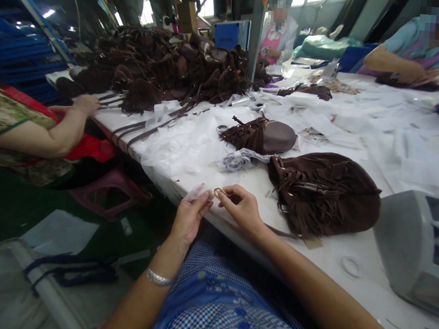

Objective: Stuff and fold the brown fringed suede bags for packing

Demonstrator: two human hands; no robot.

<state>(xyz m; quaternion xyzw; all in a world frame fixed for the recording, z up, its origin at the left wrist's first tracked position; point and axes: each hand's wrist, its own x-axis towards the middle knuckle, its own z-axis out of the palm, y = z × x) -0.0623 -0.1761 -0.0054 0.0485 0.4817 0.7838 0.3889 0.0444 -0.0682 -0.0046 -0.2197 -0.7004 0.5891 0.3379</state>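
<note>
Holding a small gold-coloured ring (219, 192) in the right hand (243, 207), pinched between thumb and bent fingers at the side facing the left hand (190, 215). Holding a crumpled piece of white wrapping (198, 192) in the left hand, thumb pressed down on it, with the ring just beside those fingertips and only a slim gap between the 2 hands. Just beyond the right hand, a clear plastic bundle (237, 161); farther beyond, a smaller brown bag (278, 137). To the right of the right hand, near but apart, a large fringed brown bag (331, 196) on its side. At the 2 hands, the near edge of the white table (332, 280), slanting from beyond the left hand to below the right. Left of the left hand, past that edge, open room above the green floor (105, 239), with 1 pink stool (107, 191) farther off. Beyond the left hand, little bare surface among loose white sheets (191, 142). Well right of the right hand, a clearer stretch of tabletop, bounded by a grey machine (410, 255).
</note>
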